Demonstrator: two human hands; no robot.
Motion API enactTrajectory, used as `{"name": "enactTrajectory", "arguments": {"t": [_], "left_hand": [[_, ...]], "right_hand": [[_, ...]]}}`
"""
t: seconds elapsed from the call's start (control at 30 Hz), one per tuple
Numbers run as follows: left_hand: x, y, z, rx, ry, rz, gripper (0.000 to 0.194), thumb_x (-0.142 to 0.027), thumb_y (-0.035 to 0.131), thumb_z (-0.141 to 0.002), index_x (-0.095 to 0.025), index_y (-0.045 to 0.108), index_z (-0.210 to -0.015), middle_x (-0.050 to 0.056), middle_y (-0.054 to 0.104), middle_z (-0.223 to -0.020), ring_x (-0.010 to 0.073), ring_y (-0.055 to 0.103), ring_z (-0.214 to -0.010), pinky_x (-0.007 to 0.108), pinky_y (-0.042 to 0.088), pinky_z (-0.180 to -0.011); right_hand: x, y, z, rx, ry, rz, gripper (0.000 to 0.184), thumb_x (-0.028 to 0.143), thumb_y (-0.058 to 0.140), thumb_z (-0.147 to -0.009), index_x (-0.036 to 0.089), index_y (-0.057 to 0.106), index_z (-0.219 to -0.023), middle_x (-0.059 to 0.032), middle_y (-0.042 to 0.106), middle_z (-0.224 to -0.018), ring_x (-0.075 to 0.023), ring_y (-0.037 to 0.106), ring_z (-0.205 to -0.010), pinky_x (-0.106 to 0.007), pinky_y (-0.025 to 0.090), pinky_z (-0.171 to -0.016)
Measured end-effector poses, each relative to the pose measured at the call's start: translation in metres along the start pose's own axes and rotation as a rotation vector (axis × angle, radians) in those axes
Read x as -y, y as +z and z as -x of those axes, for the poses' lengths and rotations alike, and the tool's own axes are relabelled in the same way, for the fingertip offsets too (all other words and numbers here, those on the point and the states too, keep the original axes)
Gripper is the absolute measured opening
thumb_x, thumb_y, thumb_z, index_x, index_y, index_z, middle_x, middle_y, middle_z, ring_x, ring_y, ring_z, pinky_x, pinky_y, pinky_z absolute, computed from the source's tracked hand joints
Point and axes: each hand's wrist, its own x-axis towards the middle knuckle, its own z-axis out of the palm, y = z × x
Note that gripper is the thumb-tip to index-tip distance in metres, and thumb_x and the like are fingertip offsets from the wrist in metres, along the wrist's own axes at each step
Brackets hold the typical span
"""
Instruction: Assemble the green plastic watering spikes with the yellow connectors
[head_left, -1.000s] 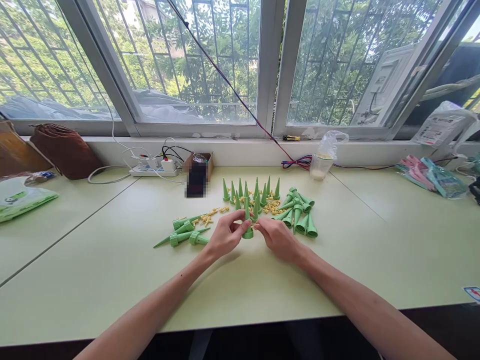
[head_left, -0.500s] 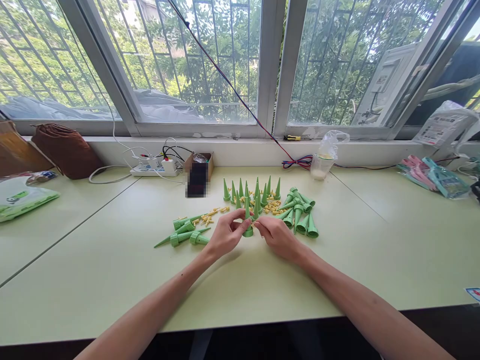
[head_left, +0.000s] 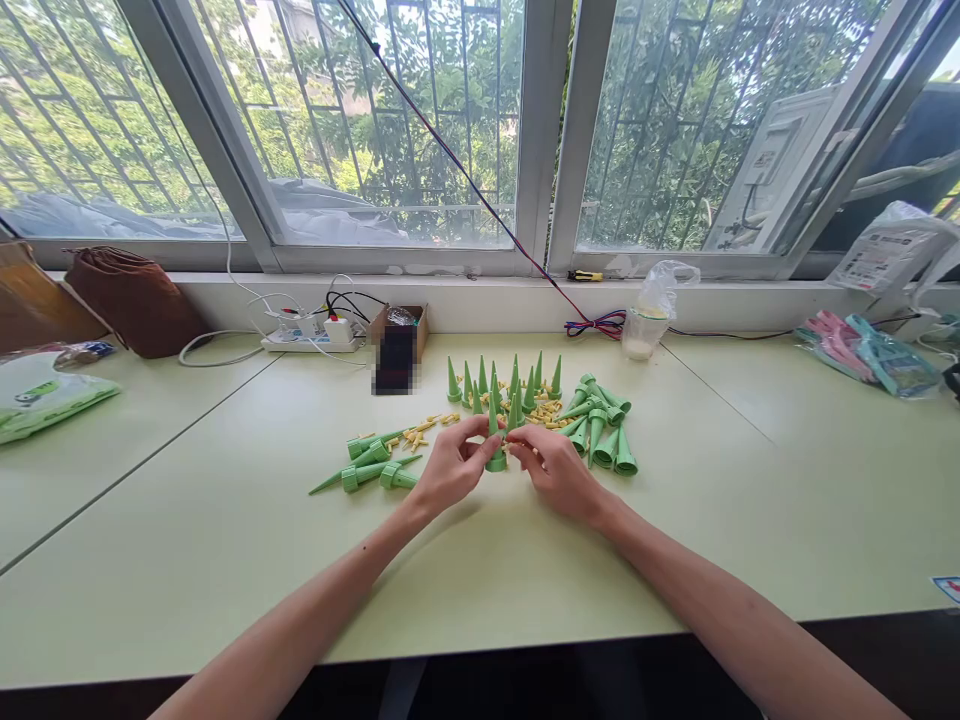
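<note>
My left hand [head_left: 454,465] grips an upright green plant watering spike [head_left: 496,462] between thumb and fingers, its ribbed collar down at the tabletop. Close on the other side, my right hand [head_left: 556,468] has its thumb and index fingertips slightly apart beside the spike. Between them and the spike, a small yellow part barely shows; whether they touch it I cannot tell. Behind my hands, several green spikes [head_left: 556,378] stand point up among small yellow pieces [head_left: 545,412]. More green spikes [head_left: 597,420] lie heaped to the right, and others [head_left: 364,470] lie on the left.
Along the back of the pale table [head_left: 480,590] are a power strip [head_left: 309,340], a small cardboard box [head_left: 417,330], a blurred dark object [head_left: 394,362] and a plastic cup [head_left: 642,335] with a bag. A brown bundle [head_left: 131,300] stands left; bagged pink and teal items [head_left: 870,350] lie right.
My right thumb and index fingertips have parted beside the spike, after being pinched together. My left hand keeps its hold on the upright spike, nearly still.
</note>
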Motion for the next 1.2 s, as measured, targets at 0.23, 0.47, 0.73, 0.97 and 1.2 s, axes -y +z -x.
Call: {"name": "enactTrajectory", "arguments": {"t": [0.23,0.47,0.73,0.97,1.2], "left_hand": [[0.002,0.000,0.001,0.035,0.009,0.011,0.028,-0.040,0.057,-0.091,-0.013,0.060,-0.100,0.003,0.060,-0.083,0.0006,0.037,-0.039,0.016,0.028,-0.033],[0.005,0.001,0.001,0.035,0.043,-0.046,0.027,-0.041,0.057,-0.091,-0.013,0.058,-0.093,0.002,0.059,-0.078,0.0017,0.037,-0.040,0.016,0.029,-0.035],[0.004,0.002,0.003,0.045,0.071,-0.063,0.026,-0.036,0.061,-0.089,-0.014,0.064,-0.103,-0.006,0.044,-0.056,0.0040,0.033,-0.039,0.017,0.027,-0.036],[0.002,0.002,0.002,0.025,0.056,-0.066,0.027,-0.037,0.060,-0.089,-0.014,0.064,-0.102,-0.004,0.051,-0.061,0.0042,0.037,-0.040,0.018,0.030,-0.037],[-0.003,0.000,-0.001,-0.027,-0.053,0.051,0.031,-0.042,0.060,-0.088,-0.014,0.061,-0.101,0.000,0.060,-0.078,0.0016,0.039,-0.036,0.017,0.029,-0.032]], "right_hand": [[-0.001,0.001,0.000,-0.027,0.035,-0.048,0.012,0.024,0.051,-0.096,0.019,0.061,-0.098,-0.0035,0.066,-0.081,-0.0150,0.059,-0.066,-0.026,0.045,-0.061],[0.005,-0.001,0.001,-0.021,0.093,-0.128,0.009,0.025,0.051,-0.095,0.019,0.058,-0.093,-0.0008,0.064,-0.072,-0.0132,0.056,-0.060,-0.024,0.043,-0.056],[0.009,0.000,0.000,-0.005,0.223,-0.313,0.017,0.036,0.054,-0.093,0.020,0.054,-0.088,0.0006,0.061,-0.064,-0.0122,0.053,-0.051,-0.024,0.044,-0.051],[0.008,0.002,0.000,-0.014,0.255,-0.353,0.021,0.039,0.053,-0.094,0.019,0.054,-0.086,0.0007,0.061,-0.064,-0.0116,0.053,-0.051,-0.023,0.043,-0.049],[0.009,0.000,-0.001,-0.017,0.178,-0.220,0.018,0.034,0.060,-0.090,0.018,0.059,-0.099,-0.0046,0.067,-0.084,-0.0131,0.058,-0.060,-0.025,0.049,-0.054]]}}
